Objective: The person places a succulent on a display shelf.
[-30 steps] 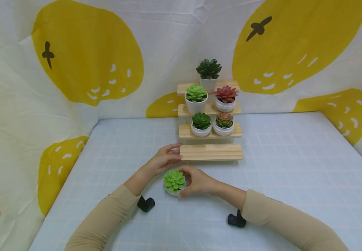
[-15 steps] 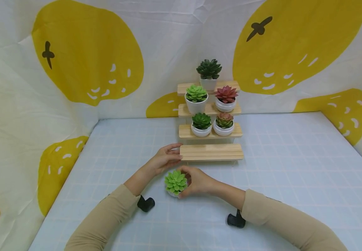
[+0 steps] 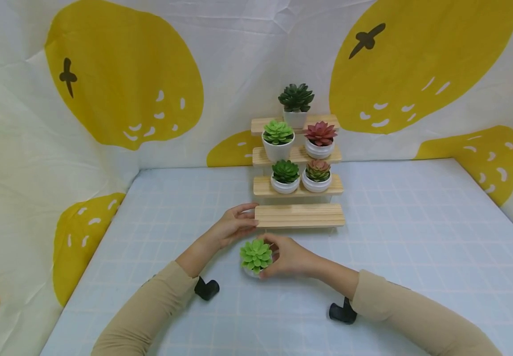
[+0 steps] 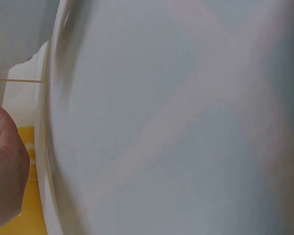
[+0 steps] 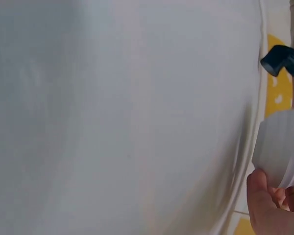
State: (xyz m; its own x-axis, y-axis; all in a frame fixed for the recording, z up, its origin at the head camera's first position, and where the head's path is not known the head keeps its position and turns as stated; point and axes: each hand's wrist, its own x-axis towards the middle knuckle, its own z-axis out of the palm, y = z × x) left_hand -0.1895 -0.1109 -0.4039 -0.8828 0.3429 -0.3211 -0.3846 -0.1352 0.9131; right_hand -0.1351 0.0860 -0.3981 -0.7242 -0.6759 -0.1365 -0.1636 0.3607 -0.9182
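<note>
In the head view my right hand (image 3: 289,257) holds a small potted succulent (image 3: 256,256) with bright green leaves, in front of the wooden tiered plant stand (image 3: 300,216). The right wrist view shows thumb and fingers around its white pot (image 5: 279,147), which seems raised off the table. My left hand (image 3: 234,226) grips the left end of the stand's lowest shelf. Only part of that hand (image 4: 7,166) shows at the edge of the left wrist view, against a bit of pale wood.
Higher shelves carry a dark green succulent (image 3: 296,98), a light green one (image 3: 278,133), a red one (image 3: 320,134), a green one (image 3: 285,172) and a reddish-green one (image 3: 317,171). Black wrist cameras (image 3: 207,289) hang under both forearms. A fruit-printed curtain (image 3: 247,64) stands behind the checked tablecloth (image 3: 416,237).
My right hand has moved slightly to the right, carrying the light green potted succulent with it. The left hand stays on the lowest shelf, and the stand has not moved.
</note>
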